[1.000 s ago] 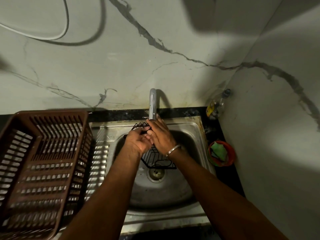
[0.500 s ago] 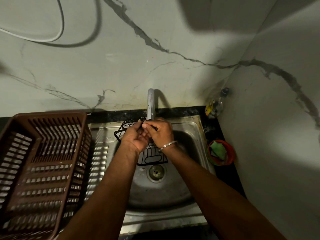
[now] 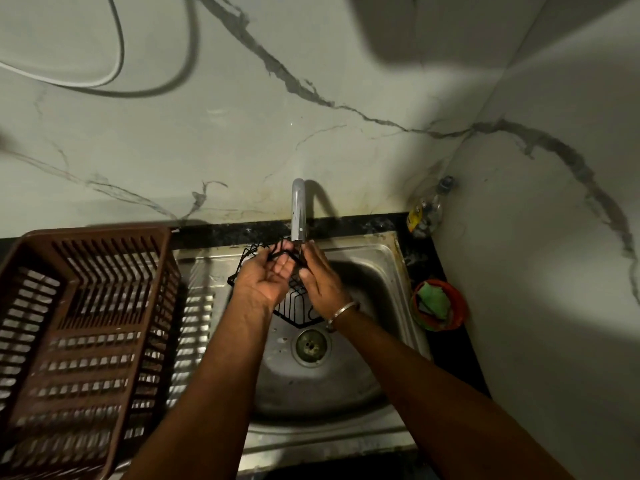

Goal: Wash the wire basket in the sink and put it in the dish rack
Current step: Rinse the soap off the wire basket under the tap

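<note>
The black wire basket [image 3: 292, 310] hangs tilted over the steel sink [image 3: 389, 271], right under the spout of the grey tap [image 3: 298, 209]. My left hand [image 3: 261, 280] is turned palm up, and its fingers curl round the basket's upper wire rim. My right hand [image 3: 320, 284] lies against the basket's right side with fingers pointing toward the spout and the thumb hooked on a wire. Both hands hide the middle of the basket. The brown slatted dish rack [image 3: 86, 323] stands empty on the drainboard to the left.
The sink drain [image 3: 310, 346] lies below the basket. An orange bowl [image 3: 456, 308] holding a green scrubber sits on the black counter at the right. A small bottle [image 3: 427, 209] stands in the wall corner. A white cable [image 3: 104, 76] loops on the marble wall.
The basket has swung left and tipped up under the spout. My left hand has rolled from knuckles-up to palm-up, and my right hand has slid along the rim.
</note>
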Demonstrator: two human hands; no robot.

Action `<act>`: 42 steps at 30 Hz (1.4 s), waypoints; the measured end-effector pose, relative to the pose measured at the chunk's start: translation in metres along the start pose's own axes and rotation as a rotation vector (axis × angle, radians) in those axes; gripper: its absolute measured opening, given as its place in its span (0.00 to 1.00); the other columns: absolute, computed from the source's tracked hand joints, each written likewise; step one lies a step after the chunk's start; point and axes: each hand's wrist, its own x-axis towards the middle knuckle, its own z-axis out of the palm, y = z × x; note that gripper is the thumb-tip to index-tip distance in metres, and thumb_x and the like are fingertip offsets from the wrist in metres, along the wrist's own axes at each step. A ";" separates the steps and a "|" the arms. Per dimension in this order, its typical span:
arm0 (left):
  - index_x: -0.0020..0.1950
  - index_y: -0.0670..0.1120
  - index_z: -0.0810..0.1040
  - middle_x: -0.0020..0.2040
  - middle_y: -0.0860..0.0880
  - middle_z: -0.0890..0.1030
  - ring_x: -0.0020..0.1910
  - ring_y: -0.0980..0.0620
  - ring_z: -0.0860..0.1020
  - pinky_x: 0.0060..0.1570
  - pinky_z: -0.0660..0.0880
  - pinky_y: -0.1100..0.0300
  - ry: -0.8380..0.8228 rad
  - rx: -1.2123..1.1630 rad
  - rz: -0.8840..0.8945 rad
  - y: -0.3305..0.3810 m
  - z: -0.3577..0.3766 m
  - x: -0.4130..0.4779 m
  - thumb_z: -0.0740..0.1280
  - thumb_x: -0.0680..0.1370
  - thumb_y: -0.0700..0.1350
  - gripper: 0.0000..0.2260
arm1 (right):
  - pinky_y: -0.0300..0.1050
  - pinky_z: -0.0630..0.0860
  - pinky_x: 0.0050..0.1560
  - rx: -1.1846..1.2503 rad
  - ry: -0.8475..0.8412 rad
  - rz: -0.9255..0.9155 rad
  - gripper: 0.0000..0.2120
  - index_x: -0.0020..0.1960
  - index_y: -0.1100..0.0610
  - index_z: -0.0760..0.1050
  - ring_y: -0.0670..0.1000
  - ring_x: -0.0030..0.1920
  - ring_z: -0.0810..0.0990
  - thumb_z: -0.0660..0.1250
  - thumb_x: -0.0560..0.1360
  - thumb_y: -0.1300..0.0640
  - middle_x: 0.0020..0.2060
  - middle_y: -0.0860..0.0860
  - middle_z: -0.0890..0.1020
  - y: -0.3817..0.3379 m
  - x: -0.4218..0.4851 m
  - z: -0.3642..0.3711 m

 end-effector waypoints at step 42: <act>0.47 0.43 0.76 0.46 0.42 0.81 0.47 0.46 0.82 0.60 0.79 0.48 0.048 -0.158 0.103 -0.013 -0.027 0.040 0.56 0.89 0.45 0.15 | 0.55 0.49 0.82 -0.685 -0.233 -0.148 0.30 0.83 0.56 0.56 0.58 0.82 0.56 0.47 0.81 0.57 0.82 0.56 0.60 -0.027 0.022 0.002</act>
